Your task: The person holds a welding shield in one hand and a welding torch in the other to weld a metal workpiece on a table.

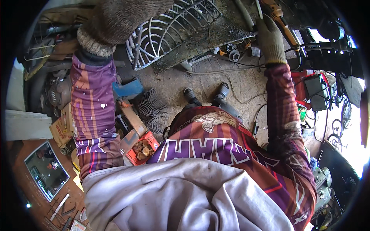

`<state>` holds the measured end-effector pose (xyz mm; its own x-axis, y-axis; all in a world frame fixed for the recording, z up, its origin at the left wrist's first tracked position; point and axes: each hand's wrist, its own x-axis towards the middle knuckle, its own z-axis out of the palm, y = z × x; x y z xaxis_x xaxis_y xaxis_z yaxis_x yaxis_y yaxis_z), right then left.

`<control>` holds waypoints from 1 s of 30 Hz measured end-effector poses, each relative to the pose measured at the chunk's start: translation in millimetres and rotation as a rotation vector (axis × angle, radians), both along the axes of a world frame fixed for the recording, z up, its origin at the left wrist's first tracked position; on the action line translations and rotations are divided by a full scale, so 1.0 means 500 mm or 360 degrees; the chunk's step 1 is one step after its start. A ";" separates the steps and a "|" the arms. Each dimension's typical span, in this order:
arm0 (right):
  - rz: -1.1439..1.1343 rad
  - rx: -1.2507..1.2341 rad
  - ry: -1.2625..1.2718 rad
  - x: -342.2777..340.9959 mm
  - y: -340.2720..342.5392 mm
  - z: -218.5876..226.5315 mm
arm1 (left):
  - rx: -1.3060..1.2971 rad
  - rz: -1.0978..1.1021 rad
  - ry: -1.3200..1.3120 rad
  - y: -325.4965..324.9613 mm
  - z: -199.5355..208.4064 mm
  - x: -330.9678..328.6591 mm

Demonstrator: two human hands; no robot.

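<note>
My left hand (123, 23), in a thick brown-grey knit glove, reaches over the left end of a metal grille (162, 34) with curved bars. Its fingers run out of the picture, so their grip is hidden. My right hand (271, 42), in a pale knit glove, is at the right end of the worktable (204, 42). Its fingers point away from me and a thin pale rod (259, 8) meets them, seemingly pinched there. Close on its right lies an orange and black power tool (283, 25). A grey pipe (244, 14) lies just left of that hand.
Wire coils (152, 104), a blue metal piece (128, 88) and an orange-red box (143, 148) of brownish round pieces stand on the left. Cables (235, 94) cross the floor. A red and grey machine (317, 90) is on the right. Metal rings (234, 55) lie under the table edge.
</note>
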<state>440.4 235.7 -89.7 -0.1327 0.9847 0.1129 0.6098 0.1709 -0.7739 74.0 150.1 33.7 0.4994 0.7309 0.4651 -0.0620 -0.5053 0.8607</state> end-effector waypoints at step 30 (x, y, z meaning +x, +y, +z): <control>0.0025 0.0172 -0.0483 -0.052 0.035 0.075 | -0.0909 0.0599 -0.0176 0.011 0.070 0.089</control>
